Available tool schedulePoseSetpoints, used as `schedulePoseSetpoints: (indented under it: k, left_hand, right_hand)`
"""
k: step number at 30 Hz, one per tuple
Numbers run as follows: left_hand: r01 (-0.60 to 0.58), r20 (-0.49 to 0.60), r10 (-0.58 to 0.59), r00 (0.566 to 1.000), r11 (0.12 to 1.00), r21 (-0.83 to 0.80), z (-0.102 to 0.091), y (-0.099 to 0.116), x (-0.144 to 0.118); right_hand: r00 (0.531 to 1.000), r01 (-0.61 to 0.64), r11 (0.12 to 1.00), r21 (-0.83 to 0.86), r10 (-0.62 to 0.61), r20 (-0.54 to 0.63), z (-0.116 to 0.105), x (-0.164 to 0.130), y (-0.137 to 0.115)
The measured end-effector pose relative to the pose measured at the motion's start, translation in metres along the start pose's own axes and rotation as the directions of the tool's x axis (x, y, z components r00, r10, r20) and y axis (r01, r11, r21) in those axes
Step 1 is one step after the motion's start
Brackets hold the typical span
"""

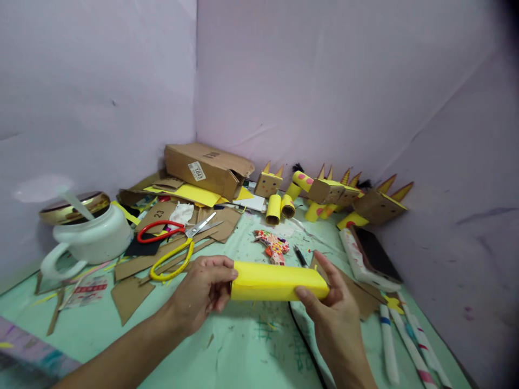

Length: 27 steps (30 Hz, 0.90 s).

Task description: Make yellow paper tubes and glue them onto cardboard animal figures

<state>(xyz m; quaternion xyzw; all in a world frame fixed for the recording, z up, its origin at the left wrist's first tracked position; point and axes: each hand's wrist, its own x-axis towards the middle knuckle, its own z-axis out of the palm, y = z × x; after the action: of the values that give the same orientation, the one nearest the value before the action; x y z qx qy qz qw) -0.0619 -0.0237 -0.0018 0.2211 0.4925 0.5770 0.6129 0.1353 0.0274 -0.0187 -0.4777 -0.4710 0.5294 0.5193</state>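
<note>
A yellow paper-covered tube (275,281) lies level above the pale green table (243,346), held at both ends. My left hand (203,292) grips its left end with fingers curled around it. My right hand (330,302) pinches the right end between thumb and fingers. Just beyond the tube lie a small patterned paper shape (273,246) and a black pen (300,255).
Scissors with red and yellow handles (178,237) rest on cardboard scraps at left, near a white jug (87,237). A cardboard box (206,170), yellow cardboard animal figures (336,194), a phone (371,254) and rolled paper sticks (405,346) line the back and right. A black cable (304,340) runs forward.
</note>
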Motion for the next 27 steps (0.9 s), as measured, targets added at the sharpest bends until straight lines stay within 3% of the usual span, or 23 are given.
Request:
schedulePoseSetpoints:
  k: [5, 9, 15, 17, 19, 20, 22, 25, 27]
  left_hand:
    - [-0.132, 0.201, 0.105, 0.974, 0.984, 0.123, -0.003, 0.003, -0.006]
    - [-0.21, 0.271, 0.134, 0.953, 0.938, 0.274, 0.001, 0.006, -0.01]
    - [-0.207, 0.181, 0.143, 0.973, 0.889, 0.409, 0.008, 0.006, -0.01]
    - [-0.203, 0.141, 0.158, 0.977, 0.886, 0.416, 0.007, 0.006, -0.009]
    - [-0.186, 0.114, 0.151, 0.982, 0.882, 0.432, 0.006, 0.006, -0.009]
    - [-0.175, 0.106, 0.142, 0.984, 0.88, 0.442, 0.007, 0.006, -0.009]
    - [-0.151, 0.116, 0.109, 0.987, 0.874, 0.461, 0.009, 0.004, -0.01]
    - [-0.118, 0.161, 0.046, 0.986, 0.87, 0.478, 0.012, 0.0, -0.012]
    - [-0.092, 0.211, -0.017, 0.977, 0.864, 0.496, 0.012, -0.004, -0.012]
  right_hand:
    - [1.0, -0.006, 1.0, -0.007, 0.005, -0.027, -0.002, 0.001, 0.001]
    - [0.997, -0.028, 1.0, -0.015, 0.026, -0.073, -0.003, 0.003, 0.002]
    - [0.994, -0.051, 0.997, -0.058, 0.045, -0.102, -0.002, -0.003, 0.001]
    - [0.991, -0.023, 0.98, -0.196, -0.003, -0.133, -0.006, -0.008, -0.001]
    - [0.973, 0.029, 0.909, -0.417, -0.121, -0.195, -0.014, -0.016, -0.003]
    - [0.948, 0.071, 0.846, -0.529, -0.222, -0.228, -0.018, -0.02, -0.004]
    - [0.855, 0.216, 0.689, -0.692, -0.476, -0.208, -0.025, -0.029, -0.006]
    - [0.639, 0.573, 0.391, -0.721, -0.763, 0.094, -0.024, -0.042, -0.005]
    - [0.513, 0.748, 0.229, -0.623, -0.795, 0.323, -0.016, -0.048, -0.002]
